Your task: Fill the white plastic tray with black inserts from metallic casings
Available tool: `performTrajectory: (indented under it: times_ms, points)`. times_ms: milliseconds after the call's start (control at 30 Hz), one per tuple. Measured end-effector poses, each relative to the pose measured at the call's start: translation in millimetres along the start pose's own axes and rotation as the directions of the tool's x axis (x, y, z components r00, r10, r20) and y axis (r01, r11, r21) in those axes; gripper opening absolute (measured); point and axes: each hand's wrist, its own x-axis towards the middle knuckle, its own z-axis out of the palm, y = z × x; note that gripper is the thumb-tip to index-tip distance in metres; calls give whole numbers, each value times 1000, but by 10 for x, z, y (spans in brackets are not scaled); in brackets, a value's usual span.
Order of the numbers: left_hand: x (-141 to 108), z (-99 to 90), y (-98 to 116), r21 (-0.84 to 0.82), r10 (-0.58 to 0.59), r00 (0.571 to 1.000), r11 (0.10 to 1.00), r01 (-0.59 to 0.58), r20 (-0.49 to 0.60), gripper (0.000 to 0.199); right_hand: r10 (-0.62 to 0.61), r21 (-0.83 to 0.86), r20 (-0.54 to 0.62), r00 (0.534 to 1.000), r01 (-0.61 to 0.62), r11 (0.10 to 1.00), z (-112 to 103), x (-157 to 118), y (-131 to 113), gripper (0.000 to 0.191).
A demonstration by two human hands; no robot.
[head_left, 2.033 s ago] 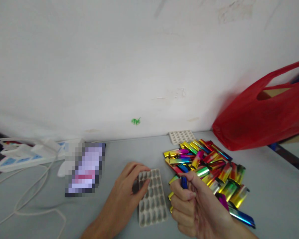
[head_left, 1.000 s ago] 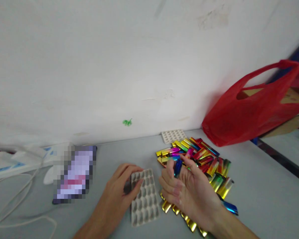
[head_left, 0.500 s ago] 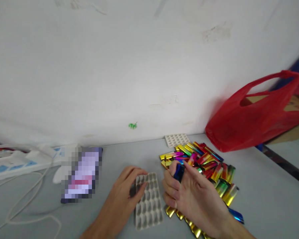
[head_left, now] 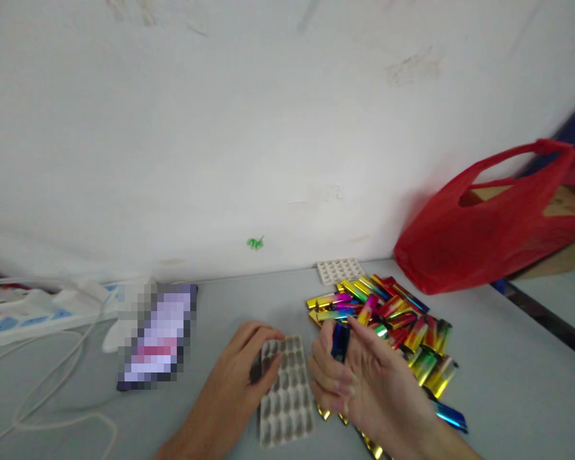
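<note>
A light grey tray [head_left: 287,399] with rows of oval slots lies flat on the table. My left hand [head_left: 239,377] grips its upper left edge, the thumb over the slots and the fingers along the far edge. Just right of the tray, my right hand [head_left: 359,377] is raised with the palm toward me. Its fingers are curled around a shiny dark blue lighter case [head_left: 340,342], which stands roughly upright near the fingertips; its lower end is hidden. Behind and beside that hand spreads a pile of shiny, multicoloured lighter cases [head_left: 402,313], partly covered by it.
A second slotted tray [head_left: 340,271] lies by the wall. To the right stands a red plastic bag [head_left: 474,223] with cardboard inside. At left are a phone [head_left: 158,335] with a blurred screen, a power strip [head_left: 43,316] and loose white cables [head_left: 62,377].
My right hand has shifted slightly left and down, and the blue lighter case in it has turned more upright. My left hand keeps its hold on the tray.
</note>
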Motion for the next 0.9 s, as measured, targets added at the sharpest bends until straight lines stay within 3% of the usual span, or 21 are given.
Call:
performTrajectory:
  times_ms: [367,700,900]
  points:
    - [47,-77,-3,-1,-73,997,997,73,-9,14,18,14,-22,1000,-17,1000,49,-44,8,38]
    - [25,-58,-33,15,-47,999,999,47,-16,13,-67,40,-50,996,69,997,-162,-7,80,43]
    - [23,-72,-3,27,-1,1000,1000,1,-7,13,-68,-30,68,995,70,997,-92,-19,55,46]
